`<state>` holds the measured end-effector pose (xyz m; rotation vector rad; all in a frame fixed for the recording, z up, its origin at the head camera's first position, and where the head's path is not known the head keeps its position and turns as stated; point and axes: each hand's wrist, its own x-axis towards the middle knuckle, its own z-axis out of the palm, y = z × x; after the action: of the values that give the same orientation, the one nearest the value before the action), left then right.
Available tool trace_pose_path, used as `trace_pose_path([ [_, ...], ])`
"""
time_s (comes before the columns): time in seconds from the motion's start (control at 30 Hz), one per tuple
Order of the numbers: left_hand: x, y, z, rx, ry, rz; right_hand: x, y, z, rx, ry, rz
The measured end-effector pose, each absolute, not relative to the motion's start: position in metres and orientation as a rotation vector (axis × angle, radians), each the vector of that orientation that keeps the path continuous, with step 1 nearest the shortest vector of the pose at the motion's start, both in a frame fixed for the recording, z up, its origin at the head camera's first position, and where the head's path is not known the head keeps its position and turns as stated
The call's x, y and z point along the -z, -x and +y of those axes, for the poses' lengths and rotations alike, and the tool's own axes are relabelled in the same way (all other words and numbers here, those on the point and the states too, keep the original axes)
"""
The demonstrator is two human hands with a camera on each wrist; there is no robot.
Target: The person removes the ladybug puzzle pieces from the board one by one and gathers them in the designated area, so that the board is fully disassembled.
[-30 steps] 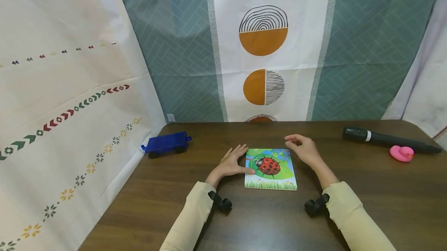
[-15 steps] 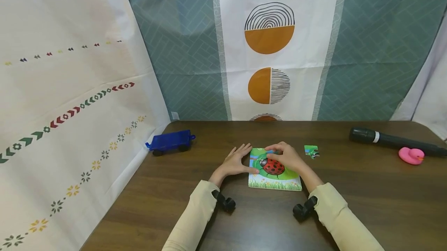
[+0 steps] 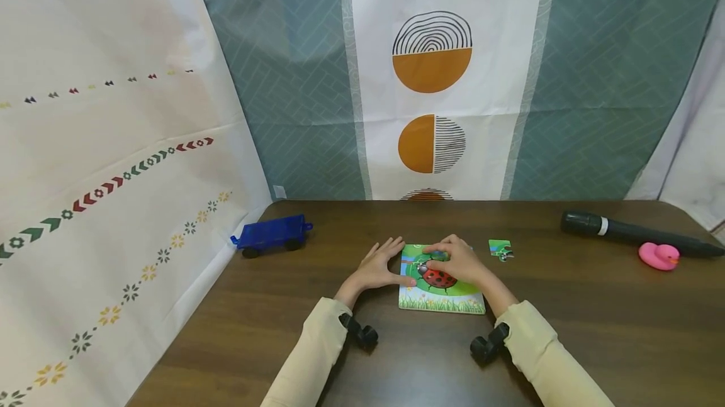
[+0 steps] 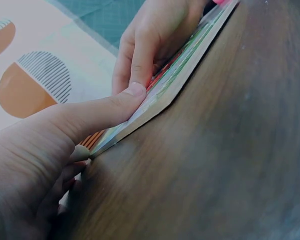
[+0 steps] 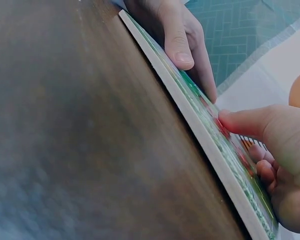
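A square ladybug jigsaw puzzle (image 3: 442, 303) lies in its board on the brown table. My left hand (image 3: 374, 272) spreads along its left side, the thumb (image 4: 122, 102) pressing on the picture near the edge. Over the upper part of the puzzle, my right hand (image 3: 460, 263) bends its thumb and fingers toward each other around a green piece (image 3: 439, 256). Its thumb (image 5: 245, 121) touches the red part of the picture in the right wrist view. A loose puzzle piece (image 3: 500, 247) with green and blue print lies right of the board.
On the left of the table (image 3: 226, 344) stands a blue toy wagon (image 3: 273, 233). At the right lie a long black flashlight-like stick (image 3: 634, 229) and a pink rubber duck (image 3: 659, 256). A patterned curtain (image 3: 306, 111) hangs behind the table.
One second ago my right hand was raised at the puzzle's upper right; it has moved left onto the picture. The loose piece now shows on the table. My left hand stays in place.
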<state>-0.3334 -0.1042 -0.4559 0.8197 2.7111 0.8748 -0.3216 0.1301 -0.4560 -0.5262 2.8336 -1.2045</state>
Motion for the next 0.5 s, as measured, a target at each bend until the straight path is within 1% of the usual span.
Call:
trace_pose_path([
  [0.27, 0.4551, 0.3340, -0.1049, -0.873, -0.808, 2.714, 0.4521, 0.3237, 0.1300, 1.128, 0.592, 2.816],
  [0.5, 0.4561, 0.3343, -0.1045, -0.879, -0.813, 2.707, 0.4498, 0.3236, 0.1280, 1.119, 0.583, 2.796],
])
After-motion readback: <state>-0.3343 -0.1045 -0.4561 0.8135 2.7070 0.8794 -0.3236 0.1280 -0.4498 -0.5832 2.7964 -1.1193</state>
